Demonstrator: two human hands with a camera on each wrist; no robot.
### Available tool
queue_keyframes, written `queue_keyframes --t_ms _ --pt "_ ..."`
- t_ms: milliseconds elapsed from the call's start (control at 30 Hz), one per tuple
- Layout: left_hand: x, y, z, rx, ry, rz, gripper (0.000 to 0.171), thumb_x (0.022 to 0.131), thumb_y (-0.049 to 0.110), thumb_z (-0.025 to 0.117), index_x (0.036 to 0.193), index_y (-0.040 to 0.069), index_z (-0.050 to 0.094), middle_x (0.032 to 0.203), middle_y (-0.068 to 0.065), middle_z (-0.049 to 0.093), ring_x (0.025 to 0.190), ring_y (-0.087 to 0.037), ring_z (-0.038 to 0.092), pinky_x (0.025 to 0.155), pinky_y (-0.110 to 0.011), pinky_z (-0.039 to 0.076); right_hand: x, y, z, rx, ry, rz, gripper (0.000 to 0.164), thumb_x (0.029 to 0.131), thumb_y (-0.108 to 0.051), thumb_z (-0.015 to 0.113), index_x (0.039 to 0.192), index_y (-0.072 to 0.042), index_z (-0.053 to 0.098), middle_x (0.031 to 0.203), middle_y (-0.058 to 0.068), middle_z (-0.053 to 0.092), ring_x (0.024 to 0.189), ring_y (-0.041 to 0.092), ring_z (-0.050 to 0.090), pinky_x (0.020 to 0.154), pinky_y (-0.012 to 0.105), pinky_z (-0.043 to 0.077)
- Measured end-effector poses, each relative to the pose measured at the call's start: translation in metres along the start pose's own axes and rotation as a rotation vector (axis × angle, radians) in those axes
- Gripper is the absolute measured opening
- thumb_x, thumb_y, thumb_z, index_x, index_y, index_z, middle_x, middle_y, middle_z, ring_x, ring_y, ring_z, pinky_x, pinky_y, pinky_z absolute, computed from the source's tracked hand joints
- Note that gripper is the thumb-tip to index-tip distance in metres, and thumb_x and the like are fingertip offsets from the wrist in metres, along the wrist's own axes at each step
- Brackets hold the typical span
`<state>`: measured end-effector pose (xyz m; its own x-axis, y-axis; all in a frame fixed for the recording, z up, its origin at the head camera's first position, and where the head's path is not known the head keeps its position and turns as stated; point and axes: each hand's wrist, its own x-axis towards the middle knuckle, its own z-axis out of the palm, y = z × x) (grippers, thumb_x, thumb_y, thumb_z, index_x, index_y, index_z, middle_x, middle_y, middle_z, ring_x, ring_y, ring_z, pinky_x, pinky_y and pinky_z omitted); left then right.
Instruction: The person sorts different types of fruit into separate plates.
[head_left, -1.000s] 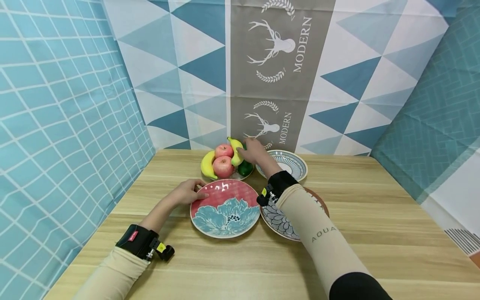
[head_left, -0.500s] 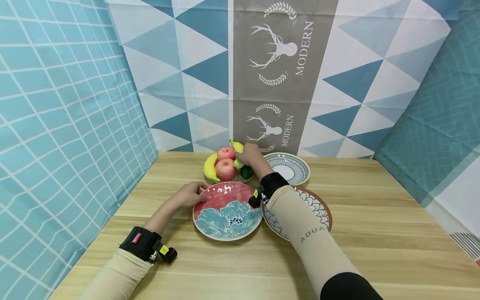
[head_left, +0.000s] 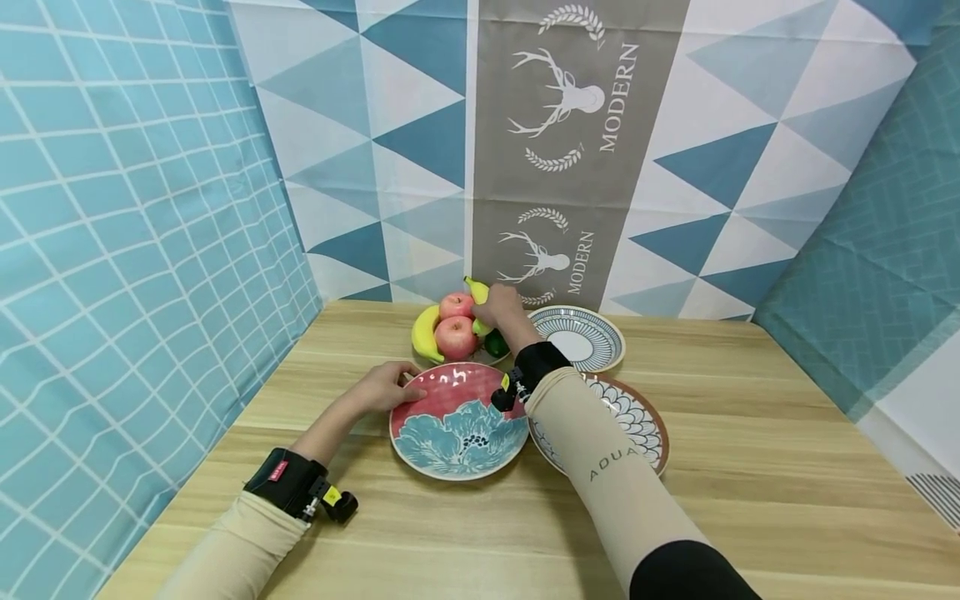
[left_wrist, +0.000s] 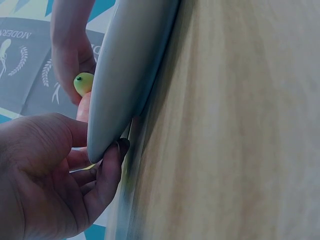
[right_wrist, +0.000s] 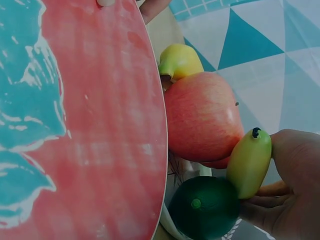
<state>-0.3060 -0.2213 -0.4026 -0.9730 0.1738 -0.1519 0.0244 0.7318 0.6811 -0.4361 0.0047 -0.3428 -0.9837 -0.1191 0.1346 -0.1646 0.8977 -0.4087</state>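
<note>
My left hand [head_left: 382,387] grips the left rim of a red plate with a blue flower [head_left: 457,450]. In the left wrist view, the thumb lies on one face of the plate and fingers on its underside. At the back, my right hand [head_left: 504,310] holds a yellow banana [head_left: 478,291] over a small fruit plate. The right wrist view shows this banana [right_wrist: 247,167] beside a dark green fruit [right_wrist: 205,207] and a red apple [right_wrist: 202,117]. Another apple [head_left: 456,305] and a second banana [head_left: 425,333] share the fruit plate, which is mostly hidden.
To the right of the fruit stands a blue-striped white plate [head_left: 607,337]. A brown-rimmed patterned plate [head_left: 637,417] lies in front of it, partly under my right forearm. Patterned sheets [head_left: 420,208] hang behind and beside the wooden table [head_left: 750,450].
My right hand has come further over the banana and now covers its middle. My right forearm has swung slightly left. The left hand stays at the red plate's rim.
</note>
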Motion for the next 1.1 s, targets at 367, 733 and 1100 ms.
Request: queue_keyframes --t_ms 367,733,1100 --pt "-0.003 0.0 0.008 0.001 -0.006 -0.013 0.035 0.102 0.024 0.072 0.131 0.005 0.066 0.104 -0.011 0.064 0.092 -0.025 0.061 0.074 -0.031 0.053 -0.006 0.008 0.002 0.092 0.011 0.043 0.034 0.098 -0.029 0.068 0.111 0.002 0.065 0.106 0.017 0.063 0.091 0.029 0.065 0.071 0.033 0.055" --pt "-0.003 -0.001 0.004 -0.001 0.005 0.004 0.035 0.101 0.025 0.073 0.13 0.004 0.067 0.103 -0.012 0.064 0.092 -0.026 0.061 0.074 -0.032 0.052 -0.003 0.013 -0.017 0.041 0.079 -0.068 0.034 0.097 -0.032 0.067 0.108 -0.001 0.067 0.105 0.016 0.067 0.092 0.03 0.065 0.078 0.038 0.055" --pt "-0.003 0.0 0.0 -0.009 -0.006 0.017 0.037 0.102 0.025 0.073 0.131 0.003 0.066 0.106 -0.013 0.066 0.094 -0.026 0.062 0.078 -0.034 0.053 -0.021 0.012 -0.029 0.034 0.119 -0.222 0.029 0.097 -0.034 0.069 0.089 -0.006 0.066 0.086 0.01 0.065 0.081 0.028 0.063 0.069 0.036 0.05"
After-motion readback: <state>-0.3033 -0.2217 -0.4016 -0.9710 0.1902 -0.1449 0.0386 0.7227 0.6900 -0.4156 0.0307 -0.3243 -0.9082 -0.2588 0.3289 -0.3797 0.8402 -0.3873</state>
